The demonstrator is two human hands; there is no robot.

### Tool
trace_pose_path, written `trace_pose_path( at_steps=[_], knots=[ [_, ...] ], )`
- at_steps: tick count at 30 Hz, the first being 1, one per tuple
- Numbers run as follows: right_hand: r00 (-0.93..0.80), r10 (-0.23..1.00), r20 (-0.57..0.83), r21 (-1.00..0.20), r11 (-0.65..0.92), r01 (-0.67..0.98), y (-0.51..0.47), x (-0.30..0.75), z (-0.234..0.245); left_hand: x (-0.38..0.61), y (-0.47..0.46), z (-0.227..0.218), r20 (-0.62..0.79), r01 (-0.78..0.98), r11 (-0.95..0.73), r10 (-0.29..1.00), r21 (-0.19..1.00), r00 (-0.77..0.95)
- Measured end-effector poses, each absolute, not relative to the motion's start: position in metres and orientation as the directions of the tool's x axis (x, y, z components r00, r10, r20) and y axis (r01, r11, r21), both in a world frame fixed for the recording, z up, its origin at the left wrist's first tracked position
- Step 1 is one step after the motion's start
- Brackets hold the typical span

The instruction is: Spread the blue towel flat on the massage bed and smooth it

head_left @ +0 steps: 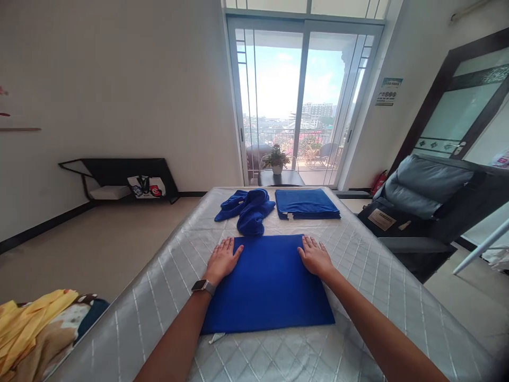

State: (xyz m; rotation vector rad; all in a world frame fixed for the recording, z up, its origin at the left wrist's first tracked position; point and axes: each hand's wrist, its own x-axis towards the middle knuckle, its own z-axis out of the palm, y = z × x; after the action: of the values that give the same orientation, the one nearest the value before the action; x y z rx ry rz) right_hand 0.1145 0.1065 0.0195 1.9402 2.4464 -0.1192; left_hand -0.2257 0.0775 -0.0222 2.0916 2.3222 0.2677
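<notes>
A blue cloth (274,286) lies spread flat on the silver quilted mattress (167,281), with a small white tag at its near left edge. My left hand (223,259) rests flat on its far left corner, fingers stretched out and a watch on the wrist. On the far right corner lies my right hand (316,254), palm down with fingers extended. Neither hand grips anything. Just beyond the cloth sits a crumpled blue cloth (252,209). To its right is a neat stack of folded blue cloths (307,203).
A dark recliner (417,212) stands to the right of the mattress. At the lower left are piled yellow and brown fabrics (43,329). Past the far edge, a potted plant (277,159) stands on a small table before glass sliding doors (274,95).
</notes>
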Motion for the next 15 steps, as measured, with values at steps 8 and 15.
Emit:
trace_pose_path(
  at_steps=[8,15],
  knots=[
    [-0.240,0.968,-0.073,-0.146,0.228,0.963,0.077,0.118,0.007,-0.251,0.065,-0.006,0.292,0.978,0.108,0.943,0.179,-0.158],
    [-0.236,0.971,-0.036,-0.189,0.225,0.956,0.075,0.116,0.008,-0.146,0.044,0.014,0.278,0.937,-0.277,0.936,0.211,0.215]
  ],
)
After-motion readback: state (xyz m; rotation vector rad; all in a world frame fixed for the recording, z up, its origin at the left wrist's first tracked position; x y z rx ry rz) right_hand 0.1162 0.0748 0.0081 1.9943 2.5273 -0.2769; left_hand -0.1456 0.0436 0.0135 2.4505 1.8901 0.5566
